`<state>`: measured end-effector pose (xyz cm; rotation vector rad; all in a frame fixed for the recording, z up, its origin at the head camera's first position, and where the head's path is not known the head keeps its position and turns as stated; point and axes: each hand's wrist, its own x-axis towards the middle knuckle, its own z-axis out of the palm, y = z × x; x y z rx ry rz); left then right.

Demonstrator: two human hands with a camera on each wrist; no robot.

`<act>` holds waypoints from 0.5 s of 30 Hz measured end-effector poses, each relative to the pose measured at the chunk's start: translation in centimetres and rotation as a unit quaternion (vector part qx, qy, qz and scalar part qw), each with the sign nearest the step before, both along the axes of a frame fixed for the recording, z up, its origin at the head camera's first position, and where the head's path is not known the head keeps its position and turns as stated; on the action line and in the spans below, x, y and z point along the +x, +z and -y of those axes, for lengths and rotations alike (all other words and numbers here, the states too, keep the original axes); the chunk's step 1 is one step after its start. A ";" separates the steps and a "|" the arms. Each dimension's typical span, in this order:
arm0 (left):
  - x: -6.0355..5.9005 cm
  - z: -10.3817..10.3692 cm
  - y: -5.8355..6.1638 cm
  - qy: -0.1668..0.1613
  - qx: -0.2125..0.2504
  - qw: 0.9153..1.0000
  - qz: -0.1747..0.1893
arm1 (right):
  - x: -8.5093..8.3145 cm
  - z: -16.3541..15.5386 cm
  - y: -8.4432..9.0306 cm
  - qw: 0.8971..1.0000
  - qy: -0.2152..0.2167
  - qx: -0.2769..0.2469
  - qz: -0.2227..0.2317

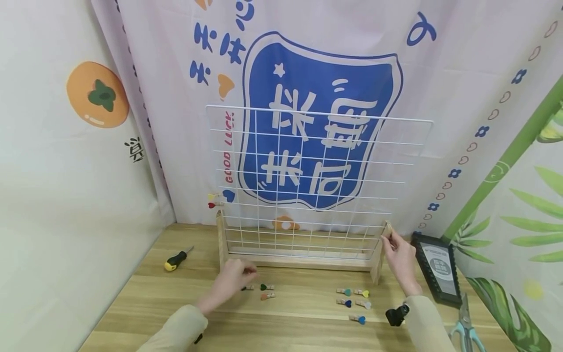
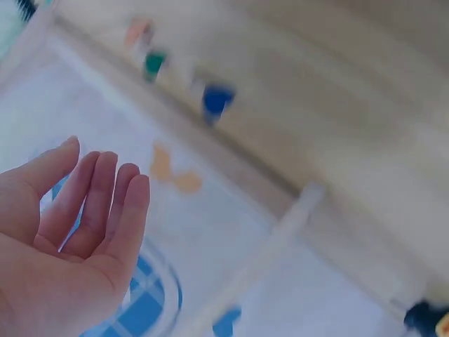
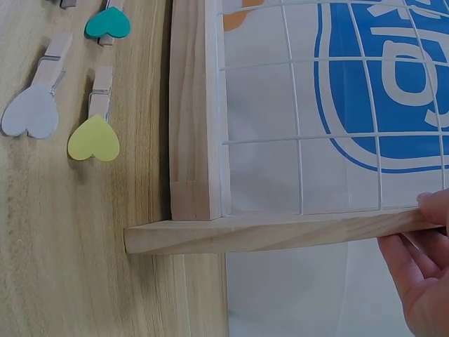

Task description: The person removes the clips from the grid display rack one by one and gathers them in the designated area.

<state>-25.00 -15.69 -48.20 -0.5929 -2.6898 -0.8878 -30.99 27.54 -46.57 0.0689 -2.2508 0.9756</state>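
A white wire grid [image 1: 320,113] stands upright in a wooden stand [image 1: 303,264]. My right hand [image 1: 399,254] pinches the stand's right post [image 3: 280,234], thumb on one side and fingers on the other. In front of the stand's left end, my left hand [image 1: 230,279] hovers over the table, holding nothing; the left wrist view shows its fingers loosely bent. Beside it lie a green heart clothespin [image 1: 266,287] and an orange heart clothespin [image 1: 267,296]. Yellow and red heart clothespins [image 1: 214,197] are on the grid's left edge.
Several heart clothespins [image 1: 347,303] lie front right. A screwdriver [image 1: 177,260] rests at left. On the right are a black-framed board [image 1: 439,269] and scissors [image 1: 465,325]. A printed curtain [image 1: 176,146] hangs behind the grid.
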 end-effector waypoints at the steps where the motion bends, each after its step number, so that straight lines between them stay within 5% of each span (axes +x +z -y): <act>1: -0.2 0.5 0.7 0.004 0.008 1.000 0.003 | 0.0 0.0 0.0 1.000 0.000 -0.001 0.000; 5: -1.1 2.9 3.4 0.039 0.037 0.998 0.013 | 0.0 0.0 0.0 1.000 -0.005 0.000 0.005; 15: -2.1 8.5 8.6 0.133 0.043 0.986 -0.087 | -0.1 0.0 -0.2 1.000 -0.007 0.000 0.010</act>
